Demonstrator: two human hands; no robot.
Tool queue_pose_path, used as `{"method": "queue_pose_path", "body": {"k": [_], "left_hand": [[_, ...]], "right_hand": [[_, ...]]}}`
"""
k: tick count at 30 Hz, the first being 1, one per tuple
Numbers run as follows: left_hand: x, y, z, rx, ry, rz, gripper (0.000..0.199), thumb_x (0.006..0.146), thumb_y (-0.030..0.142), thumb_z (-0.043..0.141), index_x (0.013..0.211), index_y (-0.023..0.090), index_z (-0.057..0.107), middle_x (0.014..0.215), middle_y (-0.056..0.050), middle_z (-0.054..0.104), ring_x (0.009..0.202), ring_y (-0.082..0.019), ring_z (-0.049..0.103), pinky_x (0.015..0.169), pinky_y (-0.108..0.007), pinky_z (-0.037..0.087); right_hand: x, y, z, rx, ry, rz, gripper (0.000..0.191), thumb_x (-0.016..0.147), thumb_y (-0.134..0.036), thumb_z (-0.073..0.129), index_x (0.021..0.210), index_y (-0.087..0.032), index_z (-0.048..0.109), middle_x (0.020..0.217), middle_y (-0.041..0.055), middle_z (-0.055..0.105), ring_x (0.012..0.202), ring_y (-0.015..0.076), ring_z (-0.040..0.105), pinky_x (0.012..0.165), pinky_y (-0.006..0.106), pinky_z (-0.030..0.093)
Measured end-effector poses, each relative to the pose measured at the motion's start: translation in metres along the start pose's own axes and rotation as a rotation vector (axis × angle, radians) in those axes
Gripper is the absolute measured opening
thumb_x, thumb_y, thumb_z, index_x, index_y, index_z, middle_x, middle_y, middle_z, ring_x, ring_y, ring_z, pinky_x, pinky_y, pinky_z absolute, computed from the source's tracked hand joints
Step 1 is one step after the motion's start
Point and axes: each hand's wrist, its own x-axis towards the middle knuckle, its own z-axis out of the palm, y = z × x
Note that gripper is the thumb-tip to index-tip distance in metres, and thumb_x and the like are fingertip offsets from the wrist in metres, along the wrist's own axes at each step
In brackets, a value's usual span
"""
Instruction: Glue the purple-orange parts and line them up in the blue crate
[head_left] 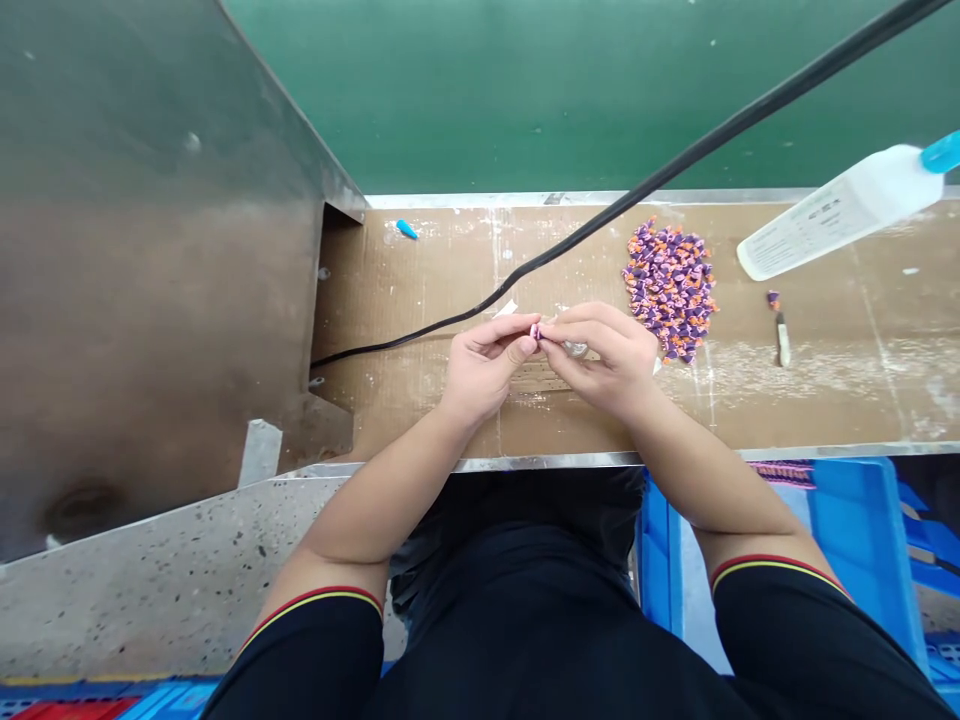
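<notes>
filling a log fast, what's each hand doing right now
Left hand: closed, pinching one end of a purple piece.
Right hand: closed, pinching the other end.

Bright, diffuse light covers the tabletop point(442, 260) fairly evenly, apparently from overhead, leaving only soft, faint shading beneath the fingers point(581, 330). The metal panel point(165, 250) carries cloudy, dull reflections and darkens toward its lower corner, while the opening in its side point(336, 250) falls into deep shadow. The white bottle point(847, 210) is close to washed out, its small print unreadable. The black shirt point(540, 620) swallows most fabric detail. Wide-angle distortion stretches the outer areas. Focus is reasonably sharp, though the pinched purple piece point(535, 331) is too small to resolve clearly.
</notes>
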Motion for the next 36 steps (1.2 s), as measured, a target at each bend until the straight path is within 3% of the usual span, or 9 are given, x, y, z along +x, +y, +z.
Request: {"method": "queue_pose_path", "body": {"k": [5,9,17,23,26,30,33,36], "left_hand": [[-0.001,-0.003,-0.001,-0.031,0.009,-0.013,0.031,0.075,0.049,0.105,0.097,0.031,0.091,0.098,-0.006,0.086,0.087,-0.014,0.082,0.090,-0.024,0.070],[-0.002,-0.004,0.000,-0.073,0.014,-0.004,0.027,0.077,0.045,0.104,0.096,0.032,0.091,0.099,-0.004,0.086,0.086,-0.011,0.082,0.087,-0.018,0.068],[-0.004,-0.004,0.002,-0.093,-0.005,0.037,0.020,0.082,0.041,0.102,0.098,0.034,0.091,0.099,-0.001,0.086,0.087,-0.008,0.082,0.087,-0.015,0.068],[-0.003,-0.006,-0.001,-0.054,-0.012,0.067,0.024,0.082,0.043,0.102,0.100,0.034,0.091,0.103,-0.004,0.087,0.093,-0.012,0.083,0.090,-0.020,0.069],[-0.002,-0.005,-0.004,-0.016,-0.065,0.112,0.025,0.088,0.047,0.097,0.109,0.034,0.090,0.108,-0.007,0.086,0.097,-0.016,0.083,0.088,-0.027,0.071],[-0.001,-0.001,-0.007,-0.003,-0.068,0.146,0.025,0.096,0.052,0.089,0.113,0.033,0.089,0.101,-0.006,0.084,0.088,-0.013,0.079,0.075,-0.022,0.066],[0.001,-0.001,-0.008,-0.013,-0.010,0.126,0.029,0.093,0.056,0.091,0.106,0.031,0.090,0.091,-0.005,0.080,0.076,-0.009,0.073,0.066,-0.018,0.059],[0.006,-0.003,-0.007,0.011,0.043,0.112,0.039,0.087,0.064,0.093,0.100,0.028,0.090,0.086,-0.005,0.078,0.070,-0.009,0.069,0.060,-0.019,0.054]], "right_hand": [[-0.001,0.000,0.000,0.013,-0.007,-0.014,0.016,0.102,-0.017,0.079,0.111,-0.030,0.077,0.099,0.0000,0.086,0.086,0.0180,0.083,0.076,0.033,0.072],[0.000,0.000,0.001,0.055,0.025,-0.035,0.024,0.100,-0.012,0.082,0.114,-0.031,0.075,0.100,-0.0008,0.086,0.086,0.0171,0.083,0.077,0.031,0.071],[0.000,0.000,0.003,0.040,0.047,-0.047,0.023,0.101,-0.013,0.081,0.113,-0.031,0.074,0.097,-0.0011,0.085,0.085,0.0171,0.083,0.076,0.032,0.072],[0.000,0.000,0.002,0.053,0.048,-0.050,0.024,0.101,-0.013,0.080,0.115,-0.031,0.073,0.100,-0.0012,0.085,0.087,0.0175,0.083,0.076,0.032,0.071],[0.003,0.001,-0.001,0.074,0.016,-0.055,0.026,0.102,-0.012,0.077,0.117,-0.032,0.073,0.103,-0.0009,0.084,0.091,0.0178,0.082,0.079,0.033,0.070],[0.007,0.004,-0.021,0.028,-0.150,-0.035,0.021,0.105,-0.014,0.071,0.117,-0.030,0.073,0.103,0.0004,0.082,0.092,0.0185,0.079,0.080,0.035,0.067],[-0.001,0.006,-0.045,-0.050,-0.400,-0.030,0.013,0.107,-0.017,0.066,0.108,-0.027,0.074,0.101,0.0035,0.079,0.092,0.0199,0.074,0.080,0.035,0.063],[-0.022,0.006,-0.064,-0.169,-0.697,-0.080,0.021,0.107,-0.016,0.057,0.097,-0.023,0.074,0.099,0.0076,0.076,0.090,0.0213,0.068,0.070,0.033,0.052]]}}
